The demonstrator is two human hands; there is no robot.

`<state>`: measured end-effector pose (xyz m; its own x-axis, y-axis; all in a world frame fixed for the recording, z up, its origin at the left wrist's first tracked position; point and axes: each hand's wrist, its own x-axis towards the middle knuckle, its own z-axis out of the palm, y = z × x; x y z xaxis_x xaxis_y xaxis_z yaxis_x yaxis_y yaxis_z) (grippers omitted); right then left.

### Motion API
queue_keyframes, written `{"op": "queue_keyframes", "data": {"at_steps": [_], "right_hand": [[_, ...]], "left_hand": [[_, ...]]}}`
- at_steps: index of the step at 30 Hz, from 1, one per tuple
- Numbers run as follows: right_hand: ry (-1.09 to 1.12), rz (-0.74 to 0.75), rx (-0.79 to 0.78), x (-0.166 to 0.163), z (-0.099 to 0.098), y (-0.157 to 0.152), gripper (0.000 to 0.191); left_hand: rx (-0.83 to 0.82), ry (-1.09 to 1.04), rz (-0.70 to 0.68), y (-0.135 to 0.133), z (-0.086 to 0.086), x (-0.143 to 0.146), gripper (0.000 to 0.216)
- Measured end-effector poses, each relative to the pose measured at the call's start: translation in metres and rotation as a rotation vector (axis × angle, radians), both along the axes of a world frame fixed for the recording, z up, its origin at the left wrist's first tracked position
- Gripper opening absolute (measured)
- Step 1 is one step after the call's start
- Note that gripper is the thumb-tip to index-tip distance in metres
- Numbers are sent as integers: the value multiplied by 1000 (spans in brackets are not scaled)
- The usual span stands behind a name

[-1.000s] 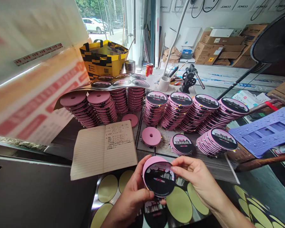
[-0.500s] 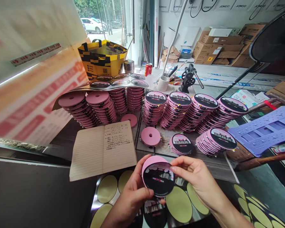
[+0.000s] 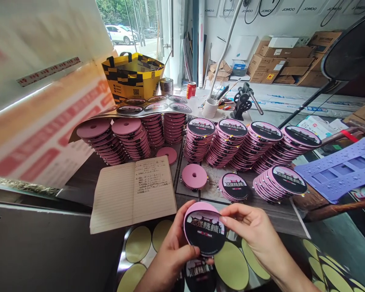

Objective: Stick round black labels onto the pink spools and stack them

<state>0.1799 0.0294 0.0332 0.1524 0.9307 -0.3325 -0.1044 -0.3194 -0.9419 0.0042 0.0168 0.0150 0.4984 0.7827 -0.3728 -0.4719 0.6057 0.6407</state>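
Observation:
My left hand is wrapped round a pink foam disc, thumb at the lower front and fingers behind. Over the disc's front lies a round black-and-pink printed sticker, set low, so a pink crescent shows at the top. My right hand pinches the sticker's upper right edge between thumb and fingertips. Below the hands is a sticker sheet with several yellowish bare circles and some printed stickers left on it. A plain pink disc and a short stack of labelled discs lie just beyond.
Tall stacks of labelled discs stand to the right, stacks of unlabelled discs to the left under another sticker sheet. An open notebook lies at left. Behind are a yellow bag, a red can and a black fan.
The sticker's print now reads more plainly, with less glare on it. Both hands keep their hold; the whole view has shifted slightly.

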Motion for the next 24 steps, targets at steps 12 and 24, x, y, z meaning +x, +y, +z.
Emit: {"op": "queue_keyframes", "data": {"at_steps": [12,24], "right_hand": [[-66,67,45,2,-14,-1,8],[-361,81,120,-8,-17,-10,29]], "left_hand": [[104,17,-3,-1,3,1,66],[268,304,200,-3,-7,12,55]]}}
